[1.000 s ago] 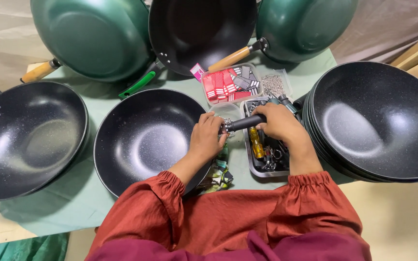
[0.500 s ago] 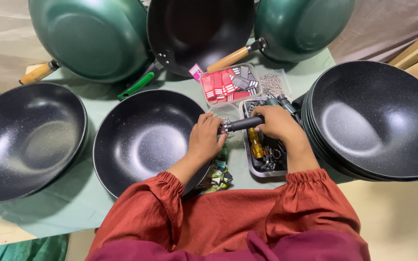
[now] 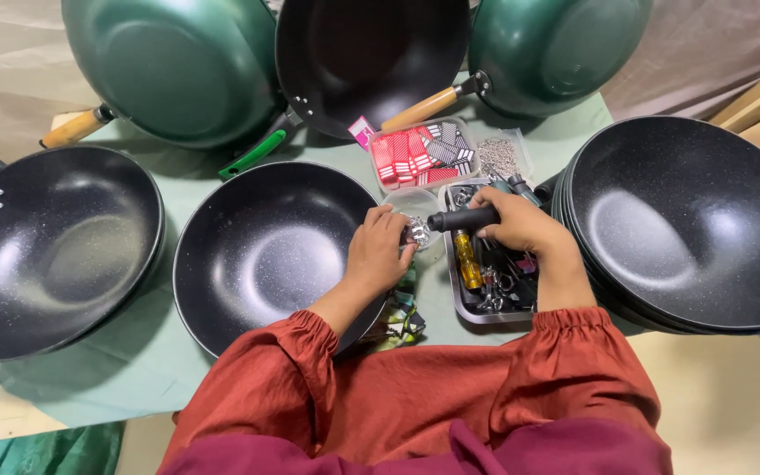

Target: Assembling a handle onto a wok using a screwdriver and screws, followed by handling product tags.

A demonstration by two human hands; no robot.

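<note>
At centre of table [image 3: 147, 374], covered w/ pale green cloth, sits a black speckled wok [image 3: 266, 255], open side up. Left hand [image 3: 378, 251] rests at its right rim, fingers pinched on a small shiny metal part [image 3: 416, 232] held just off rim edge. Right hand [image 3: 521, 224] is clenched round a dark cylindrical handle [image 3: 464, 218], lying roughly horizontal, its free end pointing left toward the metal part; end and part look touching or nearly so, cannot tell which.

Directly below right hand: a steel tray [image 3: 459, 303] w/ misc. hardware, incl. a yellow-handled tool [image 3: 466, 260] and small metal bits. Just behind tray: clear plastic box [image 3: 424, 155] w/ red and grey/white tags, and beside it a small bag of silver fasteners [image 3: 499, 157]. Small clear round lid or cup [image 3: 413, 204] sits between box and left hand.

Right of tray: stack of black woks [image 3: 692, 224], nested, open side up. Left side: another black wok [image 3: 46, 251], rivets visible on inner wall. Rear row: green wok [image 3: 173, 66] tilted, underside showing, wooden handle; black wok [image 3: 371, 57] leaning, w/ green handle; second green wok [image 3: 556, 48] w/ wooden handle.

Both sleeves [image 3: 415, 396] are rust-red, gathered at wrist. Crumpled patterned wrapper [image 3: 402, 321] lies at table's near edge, between the forearms.
</note>
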